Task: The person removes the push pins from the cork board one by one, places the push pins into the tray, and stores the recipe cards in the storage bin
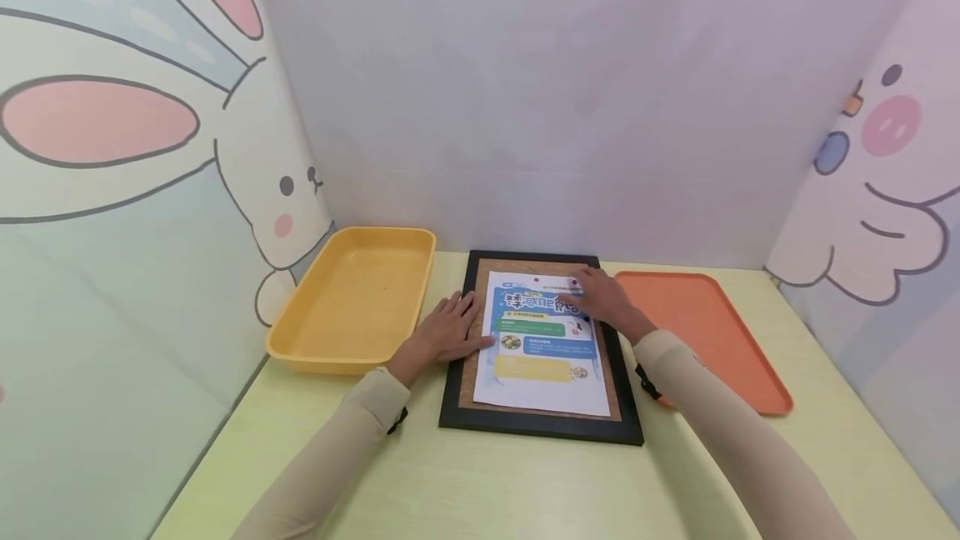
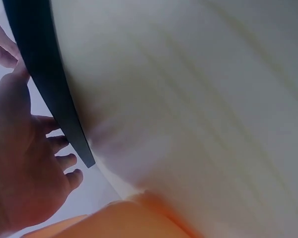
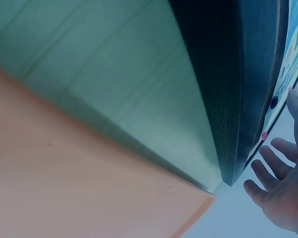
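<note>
A printed poster (image 1: 543,390) lies on a cork board with a black frame (image 1: 540,423); red pins show near its top edge, and a dark pin (image 3: 274,102) is visible in the right wrist view. My left hand (image 1: 447,330) rests over the frame's left side, fingers spread, thumb on the poster's left edge. The same hand (image 2: 25,163) appears beside the black frame bar (image 2: 49,74) in the left wrist view. At the poster's upper right my right hand (image 1: 603,300) touches the sheet, fingers extended; its fingers (image 3: 275,163) are relaxed and apart in the right wrist view.
On the left of the board stands a yellow tray (image 1: 360,298). An orange tray (image 1: 712,323) lies to the right, partly behind the right forearm. A pale wall (image 1: 525,107) rises behind the table (image 1: 480,490), with cartoon panels on both sides.
</note>
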A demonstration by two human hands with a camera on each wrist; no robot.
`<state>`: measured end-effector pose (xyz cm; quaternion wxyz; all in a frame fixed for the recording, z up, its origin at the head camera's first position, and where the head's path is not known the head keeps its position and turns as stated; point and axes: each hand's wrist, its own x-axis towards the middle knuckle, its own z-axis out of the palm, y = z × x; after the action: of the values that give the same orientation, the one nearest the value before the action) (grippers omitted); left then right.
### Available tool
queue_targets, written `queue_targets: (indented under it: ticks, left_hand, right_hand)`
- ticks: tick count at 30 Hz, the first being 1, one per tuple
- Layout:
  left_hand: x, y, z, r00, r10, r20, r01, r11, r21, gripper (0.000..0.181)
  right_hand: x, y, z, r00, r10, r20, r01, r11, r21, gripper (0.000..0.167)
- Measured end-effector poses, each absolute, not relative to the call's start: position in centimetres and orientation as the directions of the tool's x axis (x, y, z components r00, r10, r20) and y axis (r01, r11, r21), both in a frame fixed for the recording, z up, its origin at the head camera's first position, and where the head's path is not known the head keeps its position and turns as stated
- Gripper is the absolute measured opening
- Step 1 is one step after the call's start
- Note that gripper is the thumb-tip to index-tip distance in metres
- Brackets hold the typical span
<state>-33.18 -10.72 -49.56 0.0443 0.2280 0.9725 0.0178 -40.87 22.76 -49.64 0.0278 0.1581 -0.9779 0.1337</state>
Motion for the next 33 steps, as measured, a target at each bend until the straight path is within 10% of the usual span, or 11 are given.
queue_targets:
  ticks: [33]
  left_hand:
    - [-33.3, -10.9, -50.1, -0.881, 0.469, -0.065, 0.462, 0.881, 0.101, 0.091]
  right_hand:
    - [-42.7, 24.2, -51.1, -0.947, -0.285, 0.147, -0.32, 0.86, -0.397, 0.045]
